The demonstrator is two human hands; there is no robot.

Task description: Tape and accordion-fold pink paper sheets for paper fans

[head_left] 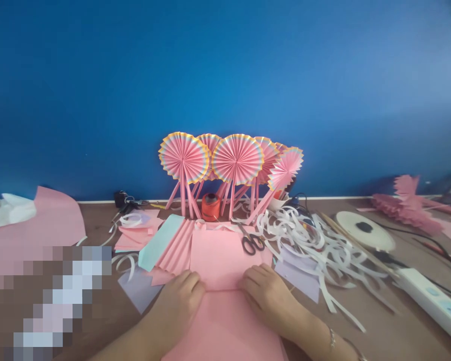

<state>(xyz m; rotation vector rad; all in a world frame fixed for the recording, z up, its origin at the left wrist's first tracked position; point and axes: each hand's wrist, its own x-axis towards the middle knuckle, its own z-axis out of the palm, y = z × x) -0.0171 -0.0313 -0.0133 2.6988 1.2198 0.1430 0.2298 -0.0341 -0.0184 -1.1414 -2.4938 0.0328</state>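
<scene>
A pink sheet of paper (pixel 225 321) lies in front of me, with a crosswise edge or fold between my hands. My left hand (pixel 186 291) grips this line at its left end, fingers curled and partly hidden. At the right end, my right hand (pixel 265 291) grips it the same way, a chain bracelet on the wrist. Beyond the line, more pink paper (pixel 218 253) lies flat. Black-handled scissors (pixel 252 243) rest at its far right corner. Pleated pink paper (pixel 176 245) and a light blue piece (pixel 161 243) lie to the left.
Several pink paper fans (pixel 237 159) lean against the blue wall, with a red spool (pixel 211 207) before them. White paper strips (pixel 308 240) tangle at the right, near a power strip (pixel 432 296) and a round white disc (pixel 364 230). Lilac paper (pixel 141 288) lies left.
</scene>
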